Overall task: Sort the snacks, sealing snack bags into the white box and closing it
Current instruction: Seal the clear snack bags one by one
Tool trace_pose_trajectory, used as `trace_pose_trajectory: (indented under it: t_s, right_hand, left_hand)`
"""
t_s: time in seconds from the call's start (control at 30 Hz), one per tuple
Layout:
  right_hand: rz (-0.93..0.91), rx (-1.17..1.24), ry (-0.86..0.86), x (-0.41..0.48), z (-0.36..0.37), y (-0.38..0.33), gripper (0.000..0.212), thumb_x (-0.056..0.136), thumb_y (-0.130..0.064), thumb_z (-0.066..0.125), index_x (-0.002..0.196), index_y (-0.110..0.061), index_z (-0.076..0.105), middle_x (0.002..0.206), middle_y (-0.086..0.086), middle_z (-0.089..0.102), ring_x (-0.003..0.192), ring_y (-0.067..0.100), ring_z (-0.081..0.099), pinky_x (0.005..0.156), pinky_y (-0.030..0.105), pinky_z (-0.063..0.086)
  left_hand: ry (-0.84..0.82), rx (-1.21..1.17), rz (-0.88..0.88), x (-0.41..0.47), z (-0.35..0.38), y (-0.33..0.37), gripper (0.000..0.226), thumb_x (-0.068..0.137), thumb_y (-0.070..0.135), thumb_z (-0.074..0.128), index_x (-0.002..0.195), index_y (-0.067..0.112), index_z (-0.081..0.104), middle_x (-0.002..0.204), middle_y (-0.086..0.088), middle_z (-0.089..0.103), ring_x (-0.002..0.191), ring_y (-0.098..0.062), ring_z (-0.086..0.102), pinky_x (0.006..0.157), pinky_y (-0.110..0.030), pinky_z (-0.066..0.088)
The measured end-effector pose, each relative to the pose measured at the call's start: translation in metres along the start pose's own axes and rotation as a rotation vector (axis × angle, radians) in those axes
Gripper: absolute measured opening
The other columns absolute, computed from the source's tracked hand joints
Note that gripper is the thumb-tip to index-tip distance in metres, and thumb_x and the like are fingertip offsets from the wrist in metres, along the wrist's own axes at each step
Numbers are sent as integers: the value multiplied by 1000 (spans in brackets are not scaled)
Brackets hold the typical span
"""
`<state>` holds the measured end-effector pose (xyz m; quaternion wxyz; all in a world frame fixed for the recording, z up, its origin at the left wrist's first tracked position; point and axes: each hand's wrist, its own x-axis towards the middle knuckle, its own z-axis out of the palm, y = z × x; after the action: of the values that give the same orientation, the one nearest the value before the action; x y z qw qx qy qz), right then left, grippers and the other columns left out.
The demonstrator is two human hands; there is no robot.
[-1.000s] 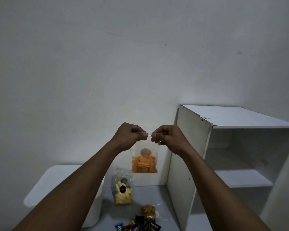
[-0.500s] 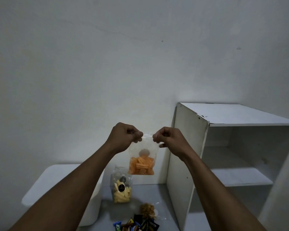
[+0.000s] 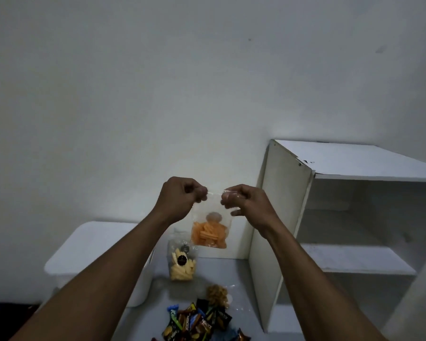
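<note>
Since a second ago our hands have drawn apart along the bag's top edge. Our left hand and right hand now each pinch an upper corner of the clear bag of orange snacks, which hangs between and just below them. Its seal strip is too faint to tell whether it is closed.

Below the left hand sits one white box, partly hidden by our forearm. Beneath the held bag are a bag of pale sticks and a bag of brown bits, making three bags in all. Nearer us, a heap of wrapped sweets is cut off by the frame and too jumbled to count.

All rest on a grey surface. One white shelf unit stands right of the right hand, before a plain wall.
</note>
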<state>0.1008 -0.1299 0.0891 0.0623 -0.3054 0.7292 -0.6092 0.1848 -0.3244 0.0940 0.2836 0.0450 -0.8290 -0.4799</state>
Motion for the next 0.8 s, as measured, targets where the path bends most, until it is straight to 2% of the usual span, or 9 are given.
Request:
trace_pose_trajectory:
  t_s: [0.1, 0.17, 0.27, 0.4, 0.53, 0.6, 0.7, 0.8]
  right_hand:
    - [60, 97, 0, -1, 3, 12, 18, 92, -9, 67, 98, 8, 64, 92, 9, 78, 87, 19, 74, 80, 39, 59]
    - [66, 127, 8, 0, 8, 20, 13, 90, -3, 66, 93, 10, 63, 92, 10, 78, 91, 23, 74, 80, 40, 58]
    - [117, 185, 39, 3, 17, 36, 15, 92, -1, 65, 97, 12, 61, 95, 17, 76, 93, 29, 74, 82, 44, 60]
    - [151, 112, 3, 12, 35, 72, 17, 96, -10, 63, 112, -6, 61, 94, 17, 75, 87, 23, 73, 79, 45, 60]
    - [193, 48, -56, 24, 62, 116, 36, 94, 2, 59, 120, -23, 59, 91, 15, 72, 85, 21, 72, 75, 39, 60]
    - [222, 69, -25, 33, 76, 137, 36, 94, 5, 57, 115, -24, 62, 85, 14, 70, 79, 20, 70, 67, 35, 60]
    - [291, 77, -5, 46, 97, 170, 30, 95, 5, 58, 116, -16, 62, 82, 16, 63, 79, 18, 67, 63, 28, 58]
    - [375, 53, -18, 56, 119, 212, 26, 94, 8, 56, 113, -9, 61, 81, 12, 64, 80, 20, 67, 68, 34, 56]
  left_hand:
    - [44, -70, -63, -7, 3, -12, 13, 90, 21, 69, 81, 15, 76, 77, -1, 77, 75, -18, 72, 80, -42, 60]
    - [27, -175, -129, -13, 9, -22, 12, 92, 19, 67, 88, 11, 74, 83, -4, 77, 78, -17, 72, 80, -40, 60]
    - [-32, -291, -257, -20, 14, -42, 9, 93, 16, 65, 98, 11, 70, 92, -10, 76, 83, -19, 72, 81, -39, 58]
    - [-26, -339, -318, -18, 18, -81, 9, 92, 2, 63, 96, 8, 68, 87, -13, 73, 80, -24, 73, 79, -46, 59]
    - [4, -341, -348, -10, 26, -123, 15, 94, 0, 60, 108, 5, 65, 87, -13, 70, 76, -22, 72, 72, -37, 60]
    - [-24, -325, -372, -7, 29, -150, 22, 91, -1, 64, 111, 9, 65, 91, -13, 71, 80, -21, 71, 72, -34, 59]
    - [-73, -278, -427, -8, 34, -198, 34, 85, -5, 68, 111, 16, 66, 92, -11, 71, 83, -22, 70, 74, -39, 58]
    - [-52, -218, -453, -12, 43, -246, 35, 83, -7, 68, 107, 18, 67, 89, -4, 71, 81, -17, 70, 70, -33, 59]
